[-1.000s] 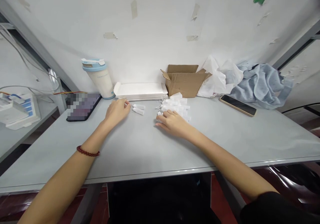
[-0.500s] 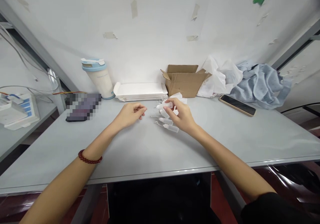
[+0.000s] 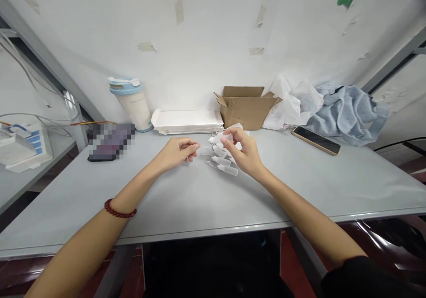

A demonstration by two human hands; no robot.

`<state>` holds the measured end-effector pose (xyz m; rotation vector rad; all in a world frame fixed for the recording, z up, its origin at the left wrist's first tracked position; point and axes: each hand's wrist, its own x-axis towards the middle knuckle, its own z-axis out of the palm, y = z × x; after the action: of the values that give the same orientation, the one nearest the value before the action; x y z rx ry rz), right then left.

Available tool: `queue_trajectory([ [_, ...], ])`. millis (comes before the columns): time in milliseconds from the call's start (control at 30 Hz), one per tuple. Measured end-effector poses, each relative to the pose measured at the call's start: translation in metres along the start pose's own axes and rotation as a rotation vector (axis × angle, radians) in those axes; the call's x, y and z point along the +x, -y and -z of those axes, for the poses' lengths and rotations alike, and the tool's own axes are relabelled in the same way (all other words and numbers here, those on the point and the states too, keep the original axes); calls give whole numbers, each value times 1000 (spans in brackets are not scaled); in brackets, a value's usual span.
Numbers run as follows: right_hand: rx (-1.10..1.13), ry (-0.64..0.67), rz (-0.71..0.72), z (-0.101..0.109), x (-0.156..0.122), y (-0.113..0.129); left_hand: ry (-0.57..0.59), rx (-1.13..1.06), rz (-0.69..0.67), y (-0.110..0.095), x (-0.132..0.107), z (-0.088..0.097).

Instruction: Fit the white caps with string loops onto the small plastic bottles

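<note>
Several small translucent plastic squeeze bottles [image 3: 227, 169] with pointed tips and thin tails lie in a loose pile in the middle of the table [image 3: 186, 200]. At the pile's back, my right hand [image 3: 245, 151] is closed, thumb and fingers pinching one squeeze bottle [image 3: 228, 137]; the fingers hide part of it. My left hand [image 3: 178, 152] hovers just left of the pile, fingers curled and thumb pressed to the fingertips. Whatever sits in that pinch, if anything, is too small to make out. A dark red bead bracelet [image 3: 120, 210] circles the left wrist.
Behind the pile stand a flat white box [image 3: 188, 119] and an open cardboard box [image 3: 248, 113]. White plastic bags [image 3: 288, 102], blue cloth [image 3: 349, 111] and a phone [image 3: 316, 140] are to the right. A blue-lidded cup [image 3: 133, 107] and a pixelated dark object [image 3: 113, 142] are on the left.
My left hand has shifted slightly right, toward the pile. My right hand has moved a little to the right and turned slightly, the bottle still between its fingers.
</note>
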<state>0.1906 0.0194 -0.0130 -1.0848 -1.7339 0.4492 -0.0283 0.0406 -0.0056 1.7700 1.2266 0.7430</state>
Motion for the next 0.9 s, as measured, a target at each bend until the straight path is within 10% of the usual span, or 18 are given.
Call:
queue_trajectory([
  [900,156,60,-83,1,0,5,5,4,-134,-10,-7,-2],
])
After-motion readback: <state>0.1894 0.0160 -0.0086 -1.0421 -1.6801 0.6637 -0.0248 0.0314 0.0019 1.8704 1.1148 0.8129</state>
